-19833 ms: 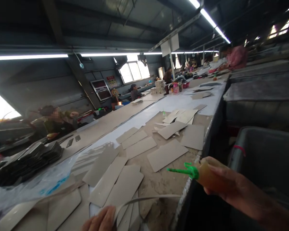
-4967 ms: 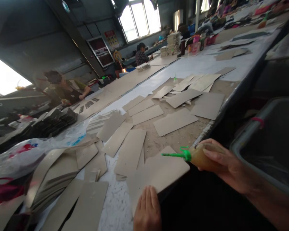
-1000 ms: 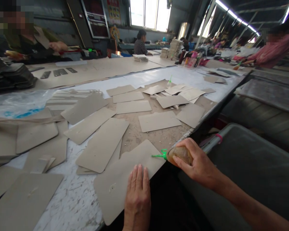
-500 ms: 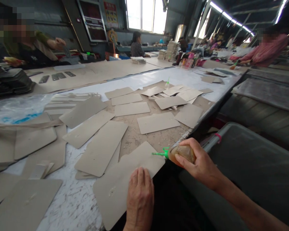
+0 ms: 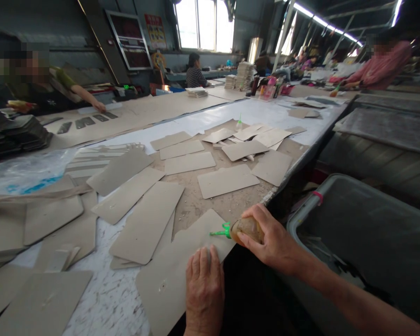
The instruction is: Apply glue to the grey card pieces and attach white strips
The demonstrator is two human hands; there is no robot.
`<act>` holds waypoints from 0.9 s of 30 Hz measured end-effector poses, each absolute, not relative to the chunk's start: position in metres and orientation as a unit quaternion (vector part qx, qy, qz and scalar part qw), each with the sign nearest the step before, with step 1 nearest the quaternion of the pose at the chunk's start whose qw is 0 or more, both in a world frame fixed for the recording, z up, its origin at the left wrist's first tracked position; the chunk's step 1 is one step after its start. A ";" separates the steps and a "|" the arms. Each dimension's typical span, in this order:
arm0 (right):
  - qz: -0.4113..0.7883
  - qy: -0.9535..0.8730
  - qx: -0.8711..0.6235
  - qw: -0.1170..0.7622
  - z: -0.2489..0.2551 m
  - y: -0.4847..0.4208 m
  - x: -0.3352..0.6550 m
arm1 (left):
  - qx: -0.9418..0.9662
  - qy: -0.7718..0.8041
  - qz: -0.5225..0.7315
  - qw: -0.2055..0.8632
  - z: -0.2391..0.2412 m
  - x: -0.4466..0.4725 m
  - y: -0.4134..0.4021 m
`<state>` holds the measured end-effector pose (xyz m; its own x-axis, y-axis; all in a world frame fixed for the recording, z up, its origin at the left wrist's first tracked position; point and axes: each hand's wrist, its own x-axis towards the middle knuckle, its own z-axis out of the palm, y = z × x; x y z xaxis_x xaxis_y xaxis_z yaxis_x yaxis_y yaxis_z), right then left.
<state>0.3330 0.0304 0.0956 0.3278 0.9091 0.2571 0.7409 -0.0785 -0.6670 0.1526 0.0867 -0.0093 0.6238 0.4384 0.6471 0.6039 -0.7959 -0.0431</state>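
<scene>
A grey cardboard panel (image 5: 177,268) with rounded corners lies at the near edge of the table, overhanging it. My left hand (image 5: 203,293) presses flat on its near edge, fingers together. My right hand (image 5: 268,242) grips an amber glue bottle (image 5: 243,228) with a green nozzle (image 5: 220,232). The nozzle tip points left and rests at the panel's right end. Several more cardboard panels (image 5: 147,219) are spread over the table beyond it.
A long worktable (image 5: 231,119) runs away from me, with a stack of panels (image 5: 7,224) at the left and a plastic bag (image 5: 24,170). A grey bin (image 5: 364,233) stands at my right. Other people work at the far left and far right.
My right hand has moved the glue bottle left and down, bringing its nozzle onto the panel's right end. The left hand stays pressed on the panel.
</scene>
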 end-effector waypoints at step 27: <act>0.338 -0.238 -0.650 0.638 0.076 0.034 0.352 | -0.824 -0.375 -0.402 -0.134 0.022 0.146 0.112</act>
<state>0.3519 0.0336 0.0761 0.6588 0.7400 -0.1360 -0.1222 -0.0731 -0.9898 0.1457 0.1123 0.0215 0.3953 0.7262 0.5624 0.5105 -0.6827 0.5228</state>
